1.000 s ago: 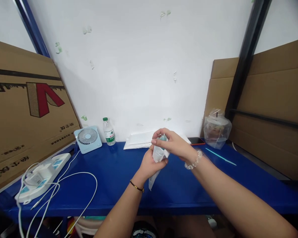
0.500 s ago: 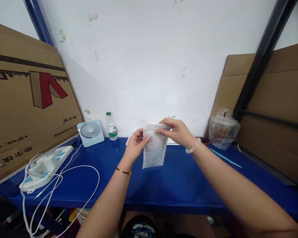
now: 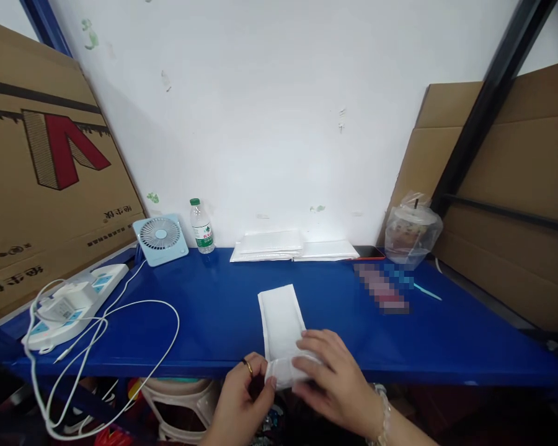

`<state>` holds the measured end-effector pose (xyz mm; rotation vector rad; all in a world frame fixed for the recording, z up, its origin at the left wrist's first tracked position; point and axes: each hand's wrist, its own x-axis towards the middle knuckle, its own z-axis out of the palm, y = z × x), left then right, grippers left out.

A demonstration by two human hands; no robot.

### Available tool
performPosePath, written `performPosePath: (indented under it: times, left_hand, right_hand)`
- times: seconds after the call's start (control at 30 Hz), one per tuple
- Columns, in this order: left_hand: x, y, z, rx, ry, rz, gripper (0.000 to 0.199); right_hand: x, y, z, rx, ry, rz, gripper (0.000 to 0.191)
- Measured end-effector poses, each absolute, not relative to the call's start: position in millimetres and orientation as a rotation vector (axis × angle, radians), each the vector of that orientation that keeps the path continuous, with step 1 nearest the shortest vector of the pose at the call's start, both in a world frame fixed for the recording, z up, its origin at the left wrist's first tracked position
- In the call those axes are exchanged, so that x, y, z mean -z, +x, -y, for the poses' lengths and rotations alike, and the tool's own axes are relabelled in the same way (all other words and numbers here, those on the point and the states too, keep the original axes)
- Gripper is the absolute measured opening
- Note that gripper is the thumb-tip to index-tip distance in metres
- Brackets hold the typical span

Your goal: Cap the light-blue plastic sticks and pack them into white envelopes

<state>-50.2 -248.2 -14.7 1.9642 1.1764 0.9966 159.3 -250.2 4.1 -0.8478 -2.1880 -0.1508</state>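
A white padded envelope lies on the blue tabletop, its near end folded up at the table's front edge. My left hand pinches the left corner of that fold between thumb and forefinger. Over the right side of the fold lies my right hand, fingers spread and touching the envelope, its thumb smeared by motion. The underside of the folded end is hidden by my hands.
White envelopes lie stacked by the wall, beside a phone. A bottle and small fan stand left, near a power strip with loose cables. A bagged drink cup stands right. Cardboard flanks the table.
Both hands have brought the envelope down and nearer, from upright in the air onto the table. Its near end is now folded. My right hand has gone from pinching to spread fingers.
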Motion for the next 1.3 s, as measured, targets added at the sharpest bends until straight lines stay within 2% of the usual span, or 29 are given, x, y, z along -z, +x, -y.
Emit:
performPosePath:
  times: [0.1, 0.2, 0.3, 0.43, 0.63, 0.73, 0.83, 0.93, 1.07, 1.17, 1.3]
  left_hand:
    - [29.0, -47.1, 254.5, -0.994, 1.887, -1.178, 0.025]
    - [32.8, -49.0, 257.8, -1.026, 1.907, -1.234, 0.02]
    - [30.8, -52.6, 257.6, -1.056, 2.169, -1.286, 0.043]
    - [33.1, -55.7, 253.2, -0.975, 2.518, -1.176, 0.027]
    - [43.1, -52.3, 245.6, -1.068, 2.591, -1.142, 0.021]
    - [35.0, -53.2, 237.8, -1.078, 2.598, -1.089, 0.02]
    - [22.6, -61.6, 225.9, -1.224, 2.484, -1.086, 0.029]
    - [15.2, -72.8, 212.1, -1.462, 2.216, -1.313, 0.042]
    - [15.1, -77.4, 200.7, -1.529, 1.931, -1.485, 0.042]
    - [17.2, -73.0, 200.2, -1.558, 1.829, -1.453, 0.038]
    - [21.4, -68.3, 199.0, -1.621, 1.766, -1.454, 0.035]
  right_hand:
    - [6.6, 157.9, 258.6, 0.386, -0.81, 2.196, 0.025]
    - [9.3, 156.6, 257.8, 0.356, -0.843, 2.234, 0.023]
    - [12.1, 155.1, 252.6, 0.263, -0.83, 2.288, 0.02]
    - [17.0, 153.3, 247.6, 0.184, -0.842, 2.302, 0.017]
    - [19.2, 148.5, 246.1, 0.194, -0.883, 2.335, 0.017]
    - [3.3, 144.7, 246.6, 0.235, -0.99, 2.38, 0.015]
    - [-37.2, 145.3, 235.6, 0.193, -1.023, 2.398, 0.016]
    - [-92.7, 149.6, 196.5, -0.038, -1.04, 2.197, 0.016]
    - [-143.2, 148.2, 97.3, -0.42, -1.053, 1.678, 0.019]
    - [-142.4, 139.9, 17.8, -0.682, -1.2, 1.384, 0.02]
    - [-103.5, 135.3, -46.1, -0.609, -1.535, 1.316, 0.016]
